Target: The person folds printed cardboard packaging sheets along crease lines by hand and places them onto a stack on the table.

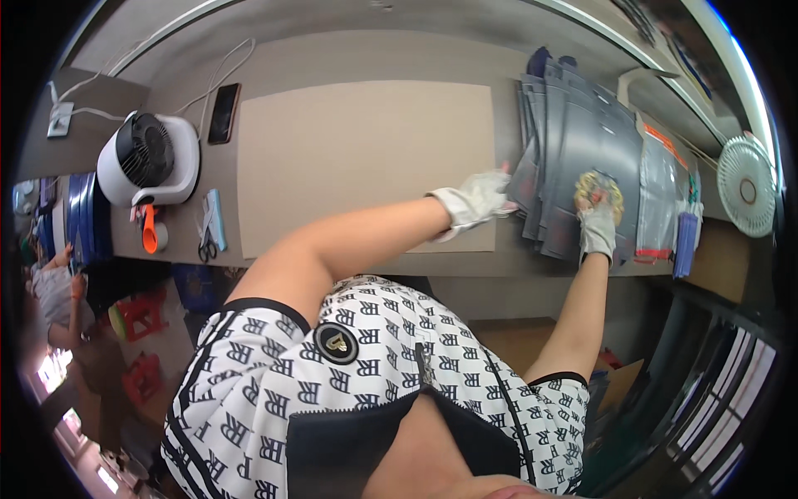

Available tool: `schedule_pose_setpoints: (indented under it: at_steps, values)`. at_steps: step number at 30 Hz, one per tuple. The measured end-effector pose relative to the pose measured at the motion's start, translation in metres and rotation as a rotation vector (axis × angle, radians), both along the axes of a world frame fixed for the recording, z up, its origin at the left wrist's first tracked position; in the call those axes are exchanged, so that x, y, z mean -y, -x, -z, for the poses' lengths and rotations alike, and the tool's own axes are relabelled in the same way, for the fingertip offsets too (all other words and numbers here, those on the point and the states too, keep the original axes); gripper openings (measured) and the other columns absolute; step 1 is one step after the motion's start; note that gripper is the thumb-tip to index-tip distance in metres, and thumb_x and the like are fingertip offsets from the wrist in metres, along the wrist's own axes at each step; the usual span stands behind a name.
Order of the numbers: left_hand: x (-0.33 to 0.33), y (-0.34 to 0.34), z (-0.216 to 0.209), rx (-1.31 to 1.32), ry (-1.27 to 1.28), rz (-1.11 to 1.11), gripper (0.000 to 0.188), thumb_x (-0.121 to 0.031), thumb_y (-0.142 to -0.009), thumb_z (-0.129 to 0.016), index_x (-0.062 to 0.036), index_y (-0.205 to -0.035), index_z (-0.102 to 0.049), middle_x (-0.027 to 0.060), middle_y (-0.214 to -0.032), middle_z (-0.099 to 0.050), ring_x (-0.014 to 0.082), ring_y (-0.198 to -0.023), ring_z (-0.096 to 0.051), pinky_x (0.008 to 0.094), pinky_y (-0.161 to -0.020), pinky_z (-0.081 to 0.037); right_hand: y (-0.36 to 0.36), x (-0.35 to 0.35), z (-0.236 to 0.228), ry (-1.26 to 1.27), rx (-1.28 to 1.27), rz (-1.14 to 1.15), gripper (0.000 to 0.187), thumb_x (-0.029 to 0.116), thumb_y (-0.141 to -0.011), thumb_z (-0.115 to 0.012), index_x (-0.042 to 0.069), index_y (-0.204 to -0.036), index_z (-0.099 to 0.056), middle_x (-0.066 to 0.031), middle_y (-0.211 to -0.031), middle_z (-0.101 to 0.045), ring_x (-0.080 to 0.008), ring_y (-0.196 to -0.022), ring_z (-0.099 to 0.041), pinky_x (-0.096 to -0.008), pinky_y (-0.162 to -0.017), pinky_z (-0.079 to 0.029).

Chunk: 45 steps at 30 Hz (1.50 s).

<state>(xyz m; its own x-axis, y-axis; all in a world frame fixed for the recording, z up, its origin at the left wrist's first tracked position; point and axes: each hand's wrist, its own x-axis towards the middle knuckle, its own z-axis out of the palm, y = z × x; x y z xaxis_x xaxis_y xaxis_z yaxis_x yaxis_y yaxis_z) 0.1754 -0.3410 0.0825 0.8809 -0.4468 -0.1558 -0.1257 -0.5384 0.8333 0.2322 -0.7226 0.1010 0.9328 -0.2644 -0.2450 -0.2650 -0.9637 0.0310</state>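
My left hand [476,202], in a whitish glove with bare fingertips, reaches right across a large beige board [357,166]. Its fingers are apart at the left edge of a fanned stack of grey, glossy flat sheets or bags [573,125]; whether they touch it I cannot tell. Over that stack, my right hand [597,229], gloved the same way, is closed around a clump of yellow loops [600,190] that look like rubber bands. The clump partly hides its fingers, and some clear film seems to lie about it.
Left of the board are a phone [224,113], a white-and-black fan [150,158], scissors [207,237], a light blue tool [216,218] and an orange-handled tape dispenser [150,229]. Rightward lie clear plastic bags [659,200] and a small fan [746,186]. Another person [62,291] sits far left.
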Motion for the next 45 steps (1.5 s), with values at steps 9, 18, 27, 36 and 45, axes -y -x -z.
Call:
schedule_pose_setpoints:
  at_steps: [9,18,27,36,45]
  values:
    - [-0.320,0.152,0.057,-0.054,-0.791,-0.888,0.096,-0.043,-0.094,-0.066,0.0012,-0.166,-0.019,0.0268,-0.170,-0.028,0.0403,-0.158,-0.028,0.0426,-0.129,-0.028,0.081,-0.209,0.020,-0.130,0.464,-0.602,0.076,0.050,-0.094,-0.071,-0.002,-0.148,-0.056,-0.0289,-0.151,-0.055,-0.0457,-0.142,-0.051,-0.0474,-0.121,-0.040]
    - [-0.390,0.211,0.023,-0.228,-0.529,-1.152,0.081,-0.034,-0.094,-0.068,-0.0022,-0.162,-0.036,0.0343,-0.147,-0.054,0.0475,-0.136,-0.053,0.0471,-0.115,-0.043,0.114,-0.289,0.083,-0.254,0.272,-0.162,0.082,0.051,-0.090,-0.075,-0.005,-0.147,-0.054,-0.0291,-0.148,-0.057,-0.0450,-0.142,-0.050,-0.0499,-0.118,-0.042]
    - [-0.429,0.211,0.030,-0.163,-0.558,-1.080,0.067,-0.035,-0.099,-0.068,-0.0020,-0.154,-0.049,0.0254,-0.134,-0.065,0.0374,-0.123,-0.062,0.0397,-0.106,-0.049,0.104,-0.277,0.117,-0.385,0.581,0.101,0.081,0.051,-0.091,-0.075,-0.004,-0.146,-0.053,-0.0267,-0.143,-0.060,-0.0417,-0.132,-0.058,-0.0471,-0.113,-0.046]
    - [-0.463,0.211,0.031,-0.107,-0.449,-1.073,0.055,-0.026,-0.100,-0.070,-0.0044,-0.149,-0.057,0.0178,-0.124,-0.072,0.0303,-0.109,-0.068,0.0358,-0.097,-0.053,0.124,-0.316,0.090,-0.168,0.401,0.056,0.091,0.060,-0.086,-0.077,-0.004,-0.147,-0.053,-0.0279,-0.145,-0.055,-0.0423,-0.134,-0.055,-0.0489,-0.114,-0.045]
    - [-0.435,0.157,-0.007,-0.175,-0.100,-0.682,0.105,-0.040,-0.087,-0.085,-0.0041,-0.166,-0.025,0.0293,-0.156,-0.047,0.0359,-0.145,-0.048,0.0397,-0.115,-0.044,0.123,-0.334,0.077,-0.013,0.205,0.029,0.098,0.073,-0.086,-0.069,0.003,-0.153,-0.051,-0.0288,-0.159,-0.042,-0.0443,-0.150,-0.039,-0.0566,-0.124,-0.030]
